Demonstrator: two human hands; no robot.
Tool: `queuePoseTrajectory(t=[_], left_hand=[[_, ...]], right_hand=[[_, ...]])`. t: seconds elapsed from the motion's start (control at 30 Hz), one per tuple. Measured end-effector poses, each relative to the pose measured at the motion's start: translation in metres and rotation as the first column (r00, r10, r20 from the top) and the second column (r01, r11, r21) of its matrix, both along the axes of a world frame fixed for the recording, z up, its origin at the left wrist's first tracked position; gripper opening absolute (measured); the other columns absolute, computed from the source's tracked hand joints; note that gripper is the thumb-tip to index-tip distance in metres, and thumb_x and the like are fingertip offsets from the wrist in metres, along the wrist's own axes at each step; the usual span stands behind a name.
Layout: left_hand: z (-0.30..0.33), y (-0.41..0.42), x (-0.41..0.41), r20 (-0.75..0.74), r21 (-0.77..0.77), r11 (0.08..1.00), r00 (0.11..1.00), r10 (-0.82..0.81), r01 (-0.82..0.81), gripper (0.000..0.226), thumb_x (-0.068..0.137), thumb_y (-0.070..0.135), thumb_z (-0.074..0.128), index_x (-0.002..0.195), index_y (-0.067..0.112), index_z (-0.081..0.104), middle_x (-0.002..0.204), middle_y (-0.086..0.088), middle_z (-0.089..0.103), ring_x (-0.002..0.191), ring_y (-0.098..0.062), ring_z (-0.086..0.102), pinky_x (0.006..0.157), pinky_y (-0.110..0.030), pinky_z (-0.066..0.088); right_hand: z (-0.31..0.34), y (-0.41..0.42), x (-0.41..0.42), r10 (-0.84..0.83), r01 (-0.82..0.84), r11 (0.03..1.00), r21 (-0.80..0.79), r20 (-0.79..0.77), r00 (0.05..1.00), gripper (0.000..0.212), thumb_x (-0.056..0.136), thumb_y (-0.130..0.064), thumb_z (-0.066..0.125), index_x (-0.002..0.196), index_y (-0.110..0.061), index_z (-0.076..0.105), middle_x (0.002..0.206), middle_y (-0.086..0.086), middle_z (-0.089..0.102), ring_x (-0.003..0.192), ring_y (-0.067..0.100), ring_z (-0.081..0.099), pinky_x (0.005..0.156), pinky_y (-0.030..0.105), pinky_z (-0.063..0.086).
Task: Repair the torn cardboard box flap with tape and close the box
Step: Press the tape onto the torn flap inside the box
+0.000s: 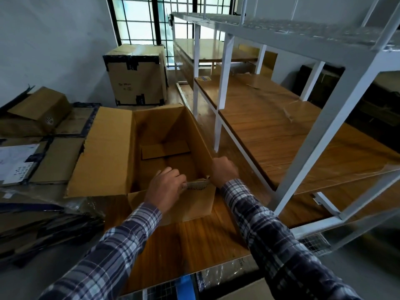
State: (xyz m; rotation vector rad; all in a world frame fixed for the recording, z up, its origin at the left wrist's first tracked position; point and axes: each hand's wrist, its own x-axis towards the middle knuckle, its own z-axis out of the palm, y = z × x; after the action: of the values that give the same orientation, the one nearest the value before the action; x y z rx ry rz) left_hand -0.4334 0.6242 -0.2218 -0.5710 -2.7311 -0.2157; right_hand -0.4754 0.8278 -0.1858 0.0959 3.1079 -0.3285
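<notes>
An open cardboard box (171, 126) stands on a wooden table (194, 241) in front of me. Its left flap (104, 152) lies folded outward, with a ragged outer edge. The near flap (194, 204) hangs down toward me, and its top edge is torn and frayed. My left hand (165, 187) pinches that torn edge at the middle. My right hand (224, 172) grips the box's near right corner, where the right wall meets the torn edge. A loose piece of cardboard (165, 149) lies inside the box. No tape is in view.
A white metal rack (324, 118) with wooden shelves stands close on the right. A tall taped box (135, 76) is behind by the window. Flattened and stacked cartons (36, 135) fill the left. Another carton with blue tape (184, 286) sits at the bottom edge.
</notes>
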Motion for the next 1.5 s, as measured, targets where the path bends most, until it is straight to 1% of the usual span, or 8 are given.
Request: queuePoseTrajectory(t=[0.17,0.3,0.5,0.77,0.9,1.07,1.17,1.5], left_hand=[[0.001,-0.003,0.001,0.033,0.010,1.000,0.999,-0.009,0.008,0.009,0.098,0.027,0.066,0.105,0.030,0.071,0.098,0.010,0.061,0.090,-0.010,0.048,0.081,-0.029,0.042],[0.000,-0.005,0.003,0.011,0.023,1.000,1.000,-0.001,0.001,0.010,0.097,0.025,0.065,0.104,0.029,0.071,0.098,0.009,0.062,0.093,-0.012,0.052,0.083,-0.032,0.045],[-0.006,-0.008,0.002,-0.012,0.070,0.997,0.999,-0.033,0.033,0.009,0.099,0.030,0.060,0.095,0.031,0.068,0.092,0.013,0.055,0.088,-0.010,0.046,0.080,-0.033,0.044],[-0.010,-0.020,-0.002,-0.044,0.048,0.996,0.996,-0.077,0.080,0.008,0.099,0.030,0.062,0.098,0.029,0.069,0.094,0.012,0.060,0.089,-0.009,0.049,0.078,-0.030,0.045],[-0.009,-0.021,0.002,-0.042,0.039,0.997,0.997,-0.068,0.070,0.005,0.098,0.026,0.065,0.097,0.028,0.070,0.093,0.011,0.060,0.089,-0.011,0.050,0.077,-0.031,0.046],[0.001,-0.005,0.002,0.020,0.038,0.998,0.999,-0.048,0.047,0.011,0.100,0.033,0.060,0.104,0.030,0.070,0.097,0.011,0.060,0.092,-0.010,0.050,0.084,-0.032,0.046],[0.001,0.015,0.003,0.044,0.046,0.997,0.997,-0.057,0.055,0.011,0.102,0.030,0.058,0.107,0.029,0.068,0.099,0.009,0.059,0.092,-0.010,0.052,0.081,-0.028,0.046],[-0.019,-0.011,-0.002,0.027,0.013,0.998,0.998,-0.062,0.061,0.003,0.100,0.031,0.061,0.100,0.029,0.064,0.094,0.012,0.059,0.084,-0.006,0.049,0.067,-0.025,0.051]], right_hand=[[0.002,-0.009,0.005,0.085,-0.077,0.996,0.047,-0.197,0.977,0.013,0.099,-0.021,0.064,0.111,-0.019,0.070,0.105,0.004,0.067,0.092,0.023,0.068,0.082,0.037,0.060],[-0.009,-0.016,0.001,0.404,-0.406,0.904,-0.136,-0.045,0.914,0.007,0.097,-0.030,0.069,0.102,-0.034,0.072,0.106,-0.013,0.063,0.098,0.009,0.060,0.086,0.032,0.053],[-0.055,-0.007,0.000,0.526,-0.544,0.838,0.040,-0.321,0.787,0.015,0.100,-0.038,0.061,0.101,-0.032,0.074,0.096,-0.011,0.068,0.086,0.011,0.052,0.077,0.040,0.051],[-0.062,0.017,-0.003,0.625,-0.607,0.766,0.212,-0.463,0.628,0.037,0.097,-0.036,0.048,0.084,-0.016,0.077,0.080,0.003,0.072,0.075,0.024,0.064,0.065,0.044,0.056],[-0.066,0.024,-0.007,0.595,-0.614,0.779,0.125,-0.454,0.663,0.031,0.095,-0.036,0.056,0.083,-0.017,0.077,0.085,0.001,0.074,0.085,0.025,0.068,0.072,0.050,0.057],[-0.061,0.020,0.001,0.659,-0.599,0.750,0.279,-0.378,0.650,0.028,0.098,-0.036,0.055,0.098,-0.017,0.077,0.102,0.002,0.075,0.107,0.025,0.066,0.091,0.048,0.052],[-0.060,0.005,0.010,0.674,-0.656,0.729,0.195,-0.369,0.640,0.026,0.100,-0.032,0.056,0.114,-0.018,0.072,0.103,0.003,0.072,0.095,0.020,0.064,0.087,0.040,0.053],[-0.070,0.043,0.001,0.623,-0.631,0.765,0.132,-0.404,0.670,0.036,0.096,-0.040,0.047,0.094,-0.023,0.079,0.093,-0.002,0.078,0.095,0.025,0.070,0.091,0.049,0.048]])
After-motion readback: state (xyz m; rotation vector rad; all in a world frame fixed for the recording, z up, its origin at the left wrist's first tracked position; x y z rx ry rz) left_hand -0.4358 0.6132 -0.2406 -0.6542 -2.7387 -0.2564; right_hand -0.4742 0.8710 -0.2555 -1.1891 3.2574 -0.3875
